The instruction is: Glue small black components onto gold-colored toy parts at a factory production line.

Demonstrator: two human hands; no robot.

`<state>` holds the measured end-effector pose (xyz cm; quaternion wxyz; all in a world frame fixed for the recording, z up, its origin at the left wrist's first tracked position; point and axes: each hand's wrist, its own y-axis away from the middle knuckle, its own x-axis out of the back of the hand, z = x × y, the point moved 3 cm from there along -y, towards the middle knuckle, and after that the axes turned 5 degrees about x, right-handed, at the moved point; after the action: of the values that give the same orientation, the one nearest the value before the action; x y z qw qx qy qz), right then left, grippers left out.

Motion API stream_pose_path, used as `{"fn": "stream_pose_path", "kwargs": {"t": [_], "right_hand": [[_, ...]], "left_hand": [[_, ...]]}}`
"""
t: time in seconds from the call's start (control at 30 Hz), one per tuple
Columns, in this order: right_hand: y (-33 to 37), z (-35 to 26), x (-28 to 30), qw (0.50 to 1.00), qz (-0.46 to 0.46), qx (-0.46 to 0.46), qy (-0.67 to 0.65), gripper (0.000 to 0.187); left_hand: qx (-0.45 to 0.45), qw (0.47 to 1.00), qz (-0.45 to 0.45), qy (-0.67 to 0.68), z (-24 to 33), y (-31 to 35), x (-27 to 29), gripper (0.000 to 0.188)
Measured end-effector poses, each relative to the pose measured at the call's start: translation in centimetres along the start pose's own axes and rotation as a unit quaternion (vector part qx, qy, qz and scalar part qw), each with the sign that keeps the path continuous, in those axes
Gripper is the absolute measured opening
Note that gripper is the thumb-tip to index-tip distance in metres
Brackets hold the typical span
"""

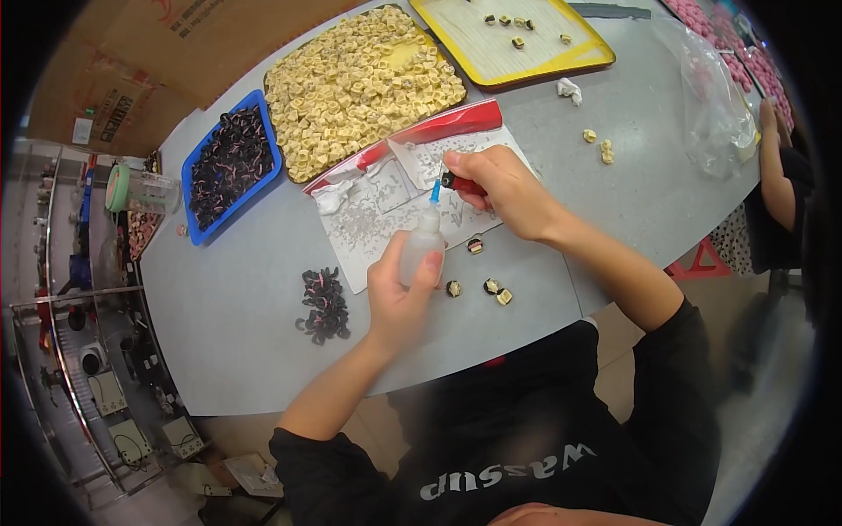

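"Over the white sheet (353,261), how are the hands set?"

"The left hand (395,285) is wrapped round a squeeze bottle (420,252), thumb across its front, the nozzle (435,191) pointing up. The right hand (513,188) reaches in from the right, thumb and fingers clamped on a red-and-black object (467,183) just beside the nozzle. Whether those two touch, I can't tell."

"What stands around them?"

"The right hand covers part of the sheet. Beyond it lies a broad tray (405,58) full of cubes (342,110); to the left, a blue tray (271,131) of dark curls (230,167). A loose pile (324,307) of similar bits lies left of the left hand, and small dark-and-cream pieces (497,293) sit right of it."

"And the textures?"

"The bottle is cloudy plastic, its nozzle slim and blue. The cubes are blocky, pale yellow; the curls are thin, streaked pink. Grey flecks speckle the sheet, and the table (219,351) is smooth grey."
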<state>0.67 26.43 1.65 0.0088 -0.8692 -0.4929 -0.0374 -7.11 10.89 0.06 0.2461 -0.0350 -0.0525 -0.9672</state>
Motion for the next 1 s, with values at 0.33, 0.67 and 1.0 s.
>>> {"fn": "stream_pose_path", "kwargs": {"t": [0.33, 0.67, 1.0], "right_hand": [[0.08, 0.28, -0.07, 1.0, 0.008, 0.003, -0.001, 0.047], [0.01, 0.21, -0.02, 1.0, 0.003, 0.004, -0.005, 0.046], [-0.04, -0.23, 0.31, 1.0, 0.017, 0.012, -0.006, 0.048]], "left_hand": [[0.007, 1.0, -0.004, -0.011, 0.03, 0.02, 0.07, 0.021], [0.002, 1.0, 0.0, -0.009, -0.07, -0.01, 0.03, 0.021], [0.002, 1.0, 0.002, 0.005, -0.04, 0.02, -0.05, 0.022]]}}
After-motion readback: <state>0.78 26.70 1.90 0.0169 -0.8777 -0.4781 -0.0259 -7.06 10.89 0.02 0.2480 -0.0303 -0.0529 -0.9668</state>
